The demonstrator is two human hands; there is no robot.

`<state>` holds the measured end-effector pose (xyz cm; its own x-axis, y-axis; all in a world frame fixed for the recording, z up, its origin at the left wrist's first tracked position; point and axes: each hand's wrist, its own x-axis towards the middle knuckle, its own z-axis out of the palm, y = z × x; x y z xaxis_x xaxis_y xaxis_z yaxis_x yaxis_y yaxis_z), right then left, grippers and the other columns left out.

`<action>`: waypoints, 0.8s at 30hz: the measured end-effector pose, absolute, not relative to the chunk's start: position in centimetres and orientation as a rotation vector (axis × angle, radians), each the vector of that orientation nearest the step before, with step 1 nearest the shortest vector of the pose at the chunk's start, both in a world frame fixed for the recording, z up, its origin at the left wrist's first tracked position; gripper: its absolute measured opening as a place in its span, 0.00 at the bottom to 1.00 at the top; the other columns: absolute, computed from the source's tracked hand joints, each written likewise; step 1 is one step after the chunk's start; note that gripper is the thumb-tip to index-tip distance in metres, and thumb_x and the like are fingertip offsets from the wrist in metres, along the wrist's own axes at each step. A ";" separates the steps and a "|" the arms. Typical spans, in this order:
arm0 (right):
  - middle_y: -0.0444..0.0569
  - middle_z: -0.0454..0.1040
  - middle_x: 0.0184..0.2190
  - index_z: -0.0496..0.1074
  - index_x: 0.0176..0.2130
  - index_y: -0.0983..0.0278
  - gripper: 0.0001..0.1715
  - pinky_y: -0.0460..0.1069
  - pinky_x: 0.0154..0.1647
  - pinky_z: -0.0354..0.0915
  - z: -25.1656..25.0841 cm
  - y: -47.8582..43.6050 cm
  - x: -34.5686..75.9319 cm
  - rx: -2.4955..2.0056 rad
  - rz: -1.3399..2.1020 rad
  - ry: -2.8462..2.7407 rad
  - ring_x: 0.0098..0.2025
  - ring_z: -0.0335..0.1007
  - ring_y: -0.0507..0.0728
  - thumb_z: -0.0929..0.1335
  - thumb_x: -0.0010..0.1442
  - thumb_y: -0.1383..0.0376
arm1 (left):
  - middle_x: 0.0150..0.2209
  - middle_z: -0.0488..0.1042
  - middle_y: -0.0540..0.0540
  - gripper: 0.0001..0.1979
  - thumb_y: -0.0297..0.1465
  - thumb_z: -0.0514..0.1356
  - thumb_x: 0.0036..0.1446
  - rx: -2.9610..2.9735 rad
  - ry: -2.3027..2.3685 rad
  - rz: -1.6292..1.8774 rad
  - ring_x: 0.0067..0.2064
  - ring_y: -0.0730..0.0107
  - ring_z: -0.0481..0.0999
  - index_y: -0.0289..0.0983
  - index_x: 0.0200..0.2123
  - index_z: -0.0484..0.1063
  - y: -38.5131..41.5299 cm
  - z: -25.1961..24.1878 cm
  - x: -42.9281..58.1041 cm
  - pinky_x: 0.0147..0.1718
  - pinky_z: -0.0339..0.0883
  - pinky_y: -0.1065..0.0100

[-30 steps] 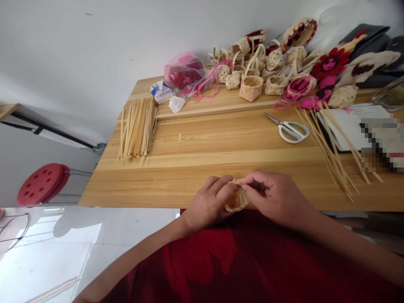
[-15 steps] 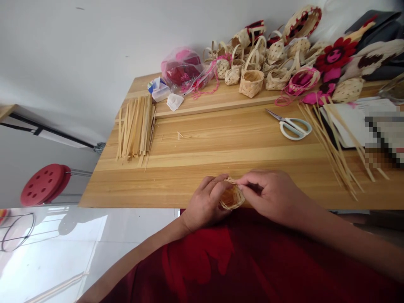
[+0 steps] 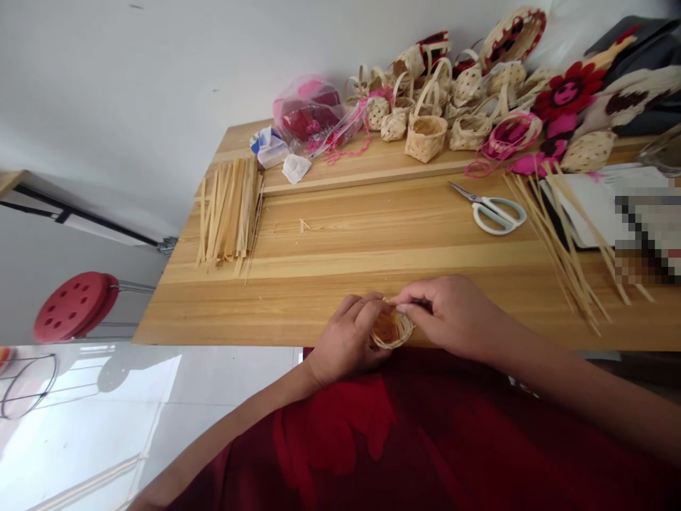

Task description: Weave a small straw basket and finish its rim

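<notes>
A small round woven basket [image 3: 392, 342] of pale strips is held at the table's front edge, its opening facing up toward me. My left hand [image 3: 348, 337] grips its left side, fingers curled over the rim. At the far side of the rim, my right hand [image 3: 444, 312] is closed in a pinch, thumb and forefinger pressed together. Whether those fingertips hold the rim itself or a thin strip end is too small to make out. Part of the basket's left wall and base is hidden by my left hand.
Flat strips [image 3: 228, 209] are piled at the table's left. White-handled scissors [image 3: 497, 214] lie right of centre, near loose strips [image 3: 569, 248] and an open notebook [image 3: 596, 206]. Several finished baskets [image 3: 425, 138] and a pink-filled plastic bag [image 3: 308, 117] line the back. Red stools [image 3: 72, 305] stand left.
My right hand has moved a little left and farther along the basket's rim, toward my left fingers. The left hand keeps its hold on the basket.
</notes>
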<state>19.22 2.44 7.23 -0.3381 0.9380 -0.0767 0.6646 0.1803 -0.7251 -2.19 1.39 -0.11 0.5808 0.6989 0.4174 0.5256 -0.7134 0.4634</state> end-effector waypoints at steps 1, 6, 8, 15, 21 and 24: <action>0.43 0.85 0.28 0.83 0.30 0.54 0.14 0.52 0.30 0.62 7.2 2.5 19.2 -1.509 0.974 -2.065 0.27 0.76 0.56 0.68 0.60 0.67 | 0.53 0.81 0.38 0.23 0.33 0.68 0.59 2.520 0.999 0.856 0.54 0.55 0.82 0.39 0.55 0.66 1.4 0.0 -2.2 0.51 0.80 0.57; 0.43 0.85 0.28 0.84 0.32 0.55 0.13 0.51 0.29 0.62 7.4 2.4 19.1 -1.514 1.027 -1.978 0.26 0.74 0.56 0.68 0.61 0.64 | 0.54 0.81 0.37 0.22 0.34 0.67 0.60 2.506 0.990 0.885 0.55 0.55 0.82 0.39 0.55 0.67 1.4 0.1 -2.4 0.52 0.79 0.56; 0.43 0.84 0.28 0.84 0.33 0.55 0.13 0.51 0.29 0.62 7.5 2.4 19.1 -1.508 1.030 -1.971 0.25 0.74 0.56 0.68 0.61 0.64 | 0.55 0.81 0.37 0.22 0.35 0.67 0.60 2.515 1.000 0.893 0.55 0.54 0.82 0.39 0.55 0.68 1.3 -0.1 -2.5 0.52 0.79 0.56; 0.42 0.84 0.28 0.84 0.32 0.55 0.13 0.50 0.29 0.65 7.4 2.5 19.3 -1.470 1.074 -1.929 0.28 0.77 0.56 0.68 0.61 0.66 | 0.56 0.80 0.35 0.23 0.35 0.69 0.59 2.602 0.970 0.972 0.54 0.54 0.82 0.38 0.55 0.69 1.4 -0.3 -2.8 0.52 0.80 0.56; 0.43 0.87 0.37 0.85 0.38 0.56 0.16 0.49 0.38 0.70 7.6 2.0 19.1 -1.435 0.875 -2.032 0.37 0.84 0.56 0.67 0.64 0.68 | 0.55 0.80 0.33 0.22 0.35 0.69 0.60 2.660 0.959 1.018 0.53 0.53 0.82 0.36 0.55 0.70 1.5 0.0 -2.8 0.52 0.80 0.56; 0.44 0.87 0.38 0.85 0.39 0.57 0.16 0.49 0.39 0.70 7.8 1.8 19.1 -1.431 0.792 -2.111 0.37 0.84 0.56 0.66 0.65 0.68 | 0.54 0.81 0.32 0.22 0.35 0.68 0.61 2.683 0.944 1.028 0.53 0.52 0.82 0.34 0.55 0.71 1.6 0.2 -2.8 0.52 0.80 0.56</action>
